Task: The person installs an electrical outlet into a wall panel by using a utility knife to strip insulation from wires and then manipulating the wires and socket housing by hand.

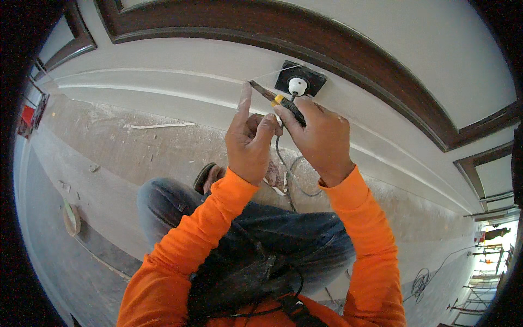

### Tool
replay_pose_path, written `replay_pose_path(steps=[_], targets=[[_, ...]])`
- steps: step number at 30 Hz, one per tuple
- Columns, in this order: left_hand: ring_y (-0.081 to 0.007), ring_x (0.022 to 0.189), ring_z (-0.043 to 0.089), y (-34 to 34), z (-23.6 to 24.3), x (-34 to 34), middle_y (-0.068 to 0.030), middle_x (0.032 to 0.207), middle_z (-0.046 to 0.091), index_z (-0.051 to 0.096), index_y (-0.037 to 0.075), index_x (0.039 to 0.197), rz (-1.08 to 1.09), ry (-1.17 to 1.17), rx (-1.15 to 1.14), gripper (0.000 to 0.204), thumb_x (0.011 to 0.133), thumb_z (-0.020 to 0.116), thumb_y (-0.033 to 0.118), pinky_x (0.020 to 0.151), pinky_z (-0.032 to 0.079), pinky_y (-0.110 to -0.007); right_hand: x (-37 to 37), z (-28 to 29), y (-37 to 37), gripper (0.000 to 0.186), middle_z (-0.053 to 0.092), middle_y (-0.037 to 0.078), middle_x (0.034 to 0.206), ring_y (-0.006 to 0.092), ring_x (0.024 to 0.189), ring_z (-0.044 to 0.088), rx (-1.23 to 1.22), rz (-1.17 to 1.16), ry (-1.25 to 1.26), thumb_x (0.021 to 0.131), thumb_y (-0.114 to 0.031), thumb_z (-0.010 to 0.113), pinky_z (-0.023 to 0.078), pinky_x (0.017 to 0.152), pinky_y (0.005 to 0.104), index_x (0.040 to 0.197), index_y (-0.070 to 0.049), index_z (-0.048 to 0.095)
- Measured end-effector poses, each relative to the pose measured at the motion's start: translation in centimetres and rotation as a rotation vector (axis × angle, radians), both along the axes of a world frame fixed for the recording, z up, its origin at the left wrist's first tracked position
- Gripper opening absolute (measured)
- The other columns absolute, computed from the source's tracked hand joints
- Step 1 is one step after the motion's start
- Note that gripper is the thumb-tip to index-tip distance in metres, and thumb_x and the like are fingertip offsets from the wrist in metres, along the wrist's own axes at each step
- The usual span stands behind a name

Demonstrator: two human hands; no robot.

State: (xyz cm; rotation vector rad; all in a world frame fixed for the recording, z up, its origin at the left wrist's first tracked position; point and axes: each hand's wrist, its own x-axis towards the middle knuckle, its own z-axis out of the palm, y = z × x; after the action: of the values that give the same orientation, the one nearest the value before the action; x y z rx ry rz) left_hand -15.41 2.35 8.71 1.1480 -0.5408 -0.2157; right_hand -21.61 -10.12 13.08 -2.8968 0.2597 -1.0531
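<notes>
My right hand (313, 136) grips pliers (293, 109) with black and yellow handles, their jaws angled up to the left. Their tips meet a thin pale wire or string near the raised index finger of my left hand (248, 147). My left hand's other fingers and thumb are curled together; whatever they hold is too small to make out. Just above my hands, a black square plate (313, 83) against the white wall carries a white round plug or fitting (297, 85), from which a grey cable (280, 148) hangs down to the floor behind my hands.
Dark wood panel moulding (261, 30) runs above a white skirting (163, 88). The dusty floor (92, 131) holds scraps, a white strip (160, 125), a tape roll (72, 220) and coiled cable (420, 280). My bent legs (169, 199) lie below my hands. Scaffolding (487, 283) stands far right.
</notes>
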Motion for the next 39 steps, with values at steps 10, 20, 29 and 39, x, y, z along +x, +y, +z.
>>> replay_pose_path(steps=[10, 20, 29, 39], targets=[[-0.0062, 0.070, 0.057, 3.9, 0.7, 0.5, -0.0044, 0.080, 0.065, 0.035, 0.000, 0.149, 0.150, 0.004, 0.001, 0.057, 0.096, 0.056, 0.006, 0.062, 0.045, -0.019, 1.6, 0.1, 4.1, 0.032, 0.065, 0.010, 0.065, 0.0295, 0.055, 0.066, 0.086, 0.080, 0.006, 0.094, -0.040, 0.061, 0.050, 0.047, 0.0419, 0.083, -0.010, 0.057], [-0.0056, 0.068, 0.052, 10.2, -1.5, 5.2, -0.0010, 0.081, 0.066, 0.072, 0.002, 0.100, 0.220, -0.183, 0.433, 0.019, 0.094, 0.067, 0.019, 0.059, 0.042, -0.021, -2.0, -1.5, 4.4, 0.040, 0.063, 0.017, 0.065, 0.0375, 0.058, 0.062, 0.485, 0.208, 0.315, 0.089, -0.045, 0.066, 0.048, 0.056, 0.0457, 0.085, -0.006, 0.067], [-0.0112, 0.079, 0.061, 7.9, -0.6, 9.6, -0.0084, 0.123, 0.066, 0.062, 0.009, 0.123, 0.256, -0.575, 0.612, 0.035, 0.089, 0.068, 0.015, 0.066, 0.050, -0.026, -6.2, 0.6, -5.1, 0.038, 0.062, 0.015, 0.066, 0.0319, 0.054, 0.058, 0.169, -0.192, 0.153, 0.089, -0.043, 0.070, 0.046, 0.052, 0.0383, 0.088, -0.005, 0.069], [-0.0301, 0.073, 0.064, -5.8, -0.9, 3.2, -0.0210, 0.131, 0.060, 0.061, 0.004, 0.112, 0.120, -0.722, 0.394, 0.033, 0.086, 0.070, 0.022, 0.073, 0.052, -0.038, -2.8, 4.0, -8.7, 0.034, 0.067, 0.013, 0.067, 0.0322, 0.060, 0.068, -0.255, -0.173, 0.068, 0.090, -0.045, 0.065, 0.053, 0.052, 0.0430, 0.091, -0.010, 0.066]])
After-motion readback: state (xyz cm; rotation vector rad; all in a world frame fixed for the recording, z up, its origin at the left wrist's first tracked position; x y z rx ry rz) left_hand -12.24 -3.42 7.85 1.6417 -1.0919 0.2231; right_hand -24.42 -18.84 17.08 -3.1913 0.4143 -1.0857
